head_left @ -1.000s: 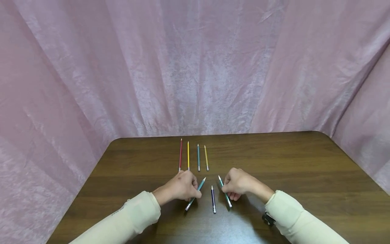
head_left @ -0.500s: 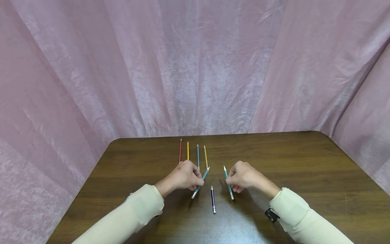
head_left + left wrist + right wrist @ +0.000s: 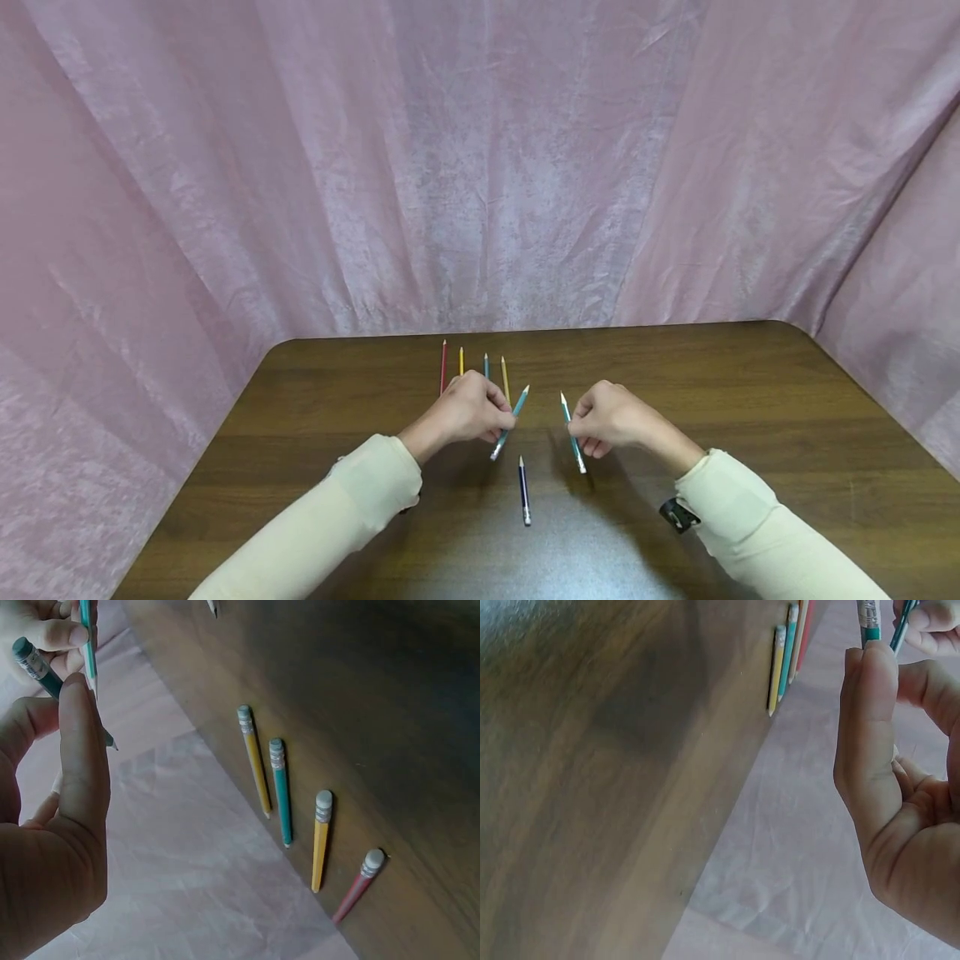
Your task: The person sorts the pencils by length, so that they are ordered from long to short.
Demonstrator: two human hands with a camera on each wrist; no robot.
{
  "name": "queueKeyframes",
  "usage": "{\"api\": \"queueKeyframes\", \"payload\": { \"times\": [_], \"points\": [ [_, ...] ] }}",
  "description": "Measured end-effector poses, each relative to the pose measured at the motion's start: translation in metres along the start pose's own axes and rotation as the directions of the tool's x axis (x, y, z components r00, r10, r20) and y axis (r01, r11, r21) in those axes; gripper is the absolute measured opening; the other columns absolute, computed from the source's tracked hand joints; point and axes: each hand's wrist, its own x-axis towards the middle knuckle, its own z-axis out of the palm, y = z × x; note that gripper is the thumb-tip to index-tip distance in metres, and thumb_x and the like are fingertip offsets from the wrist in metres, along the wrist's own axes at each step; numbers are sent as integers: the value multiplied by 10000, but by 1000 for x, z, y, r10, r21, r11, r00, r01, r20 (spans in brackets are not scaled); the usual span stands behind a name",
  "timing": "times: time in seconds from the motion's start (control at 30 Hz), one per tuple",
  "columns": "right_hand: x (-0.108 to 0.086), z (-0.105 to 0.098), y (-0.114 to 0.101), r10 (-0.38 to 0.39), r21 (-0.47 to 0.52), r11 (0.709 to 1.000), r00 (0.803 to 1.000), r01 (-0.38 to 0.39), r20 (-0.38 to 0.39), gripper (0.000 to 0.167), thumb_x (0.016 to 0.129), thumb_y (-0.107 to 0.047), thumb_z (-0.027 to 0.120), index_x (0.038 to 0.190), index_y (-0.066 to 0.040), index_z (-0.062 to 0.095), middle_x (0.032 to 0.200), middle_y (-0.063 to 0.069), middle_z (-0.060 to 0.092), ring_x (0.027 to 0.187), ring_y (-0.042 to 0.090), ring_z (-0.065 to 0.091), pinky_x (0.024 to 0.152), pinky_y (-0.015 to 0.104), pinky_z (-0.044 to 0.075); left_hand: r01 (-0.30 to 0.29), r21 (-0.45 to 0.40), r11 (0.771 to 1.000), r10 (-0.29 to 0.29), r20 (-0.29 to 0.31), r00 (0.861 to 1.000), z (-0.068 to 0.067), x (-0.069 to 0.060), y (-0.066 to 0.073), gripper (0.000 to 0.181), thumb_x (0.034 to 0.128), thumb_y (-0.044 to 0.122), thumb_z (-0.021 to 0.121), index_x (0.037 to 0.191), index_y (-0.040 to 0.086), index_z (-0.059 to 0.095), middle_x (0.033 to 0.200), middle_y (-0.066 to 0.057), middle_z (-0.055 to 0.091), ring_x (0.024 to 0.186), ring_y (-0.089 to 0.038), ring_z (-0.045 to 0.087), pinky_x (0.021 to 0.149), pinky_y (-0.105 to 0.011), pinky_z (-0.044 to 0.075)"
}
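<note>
Between thumb and fingers my left hand (image 3: pixel 472 408) pinches a teal pencil (image 3: pixel 521 402), tilted with its tip to the upper right. To the right, my right hand (image 3: pixel 611 417) pinches another teal pencil (image 3: pixel 577 457) by its middle, tip pointing away. Both pencils look lifted off the table. The left wrist view shows the left hand's pencil (image 3: pixel 46 679) as dark green, eraser end up. In the right wrist view, fingers hide most of the right hand's pencil (image 3: pixel 870 630). A dark blue pencil (image 3: pixel 524 492) lies on the table, nearer the body and between the hands.
Behind the left hand lie a red pencil (image 3: pixel 443 367), a yellow pencil (image 3: pixel 461 361), a blue-teal pencil (image 3: pixel 486 365) and a dull yellow pencil (image 3: pixel 505 379), side by side, partly covered. The brown table (image 3: pixel 750 400) ends at a pink curtain (image 3: pixel 480 167).
Both hands have moved away from the body and to the right, carrying their teal pencils up from beside the dark blue one. The dark blue pencil has stayed in place.
</note>
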Motion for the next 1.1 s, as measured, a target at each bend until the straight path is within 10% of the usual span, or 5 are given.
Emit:
{"api": "queueKeyframes", "payload": {
  "times": [0.6,1.1],
  "points": [
    [8,-14,0,27,48,998,999,-26,-22,67,837,-16,629,810,27,674,618,82,653,531,127,640,529,291,609,52,-58,997,-56,-78,995,7,38,7,43,835,5,734,797,-15,729,632,-73,692,568,-154,687,641,-348,633],
    [14,-16,6,46,114,992,999,-45,-5,73,852,-16,633,825,44,663,633,98,651,534,118,625,529,275,602,187,-129,974,-209,-185,960,21,76,1,87,831,-13,744,753,-3,705,601,-85,685,470,-131,644,658,-369,633]
  ]
}}
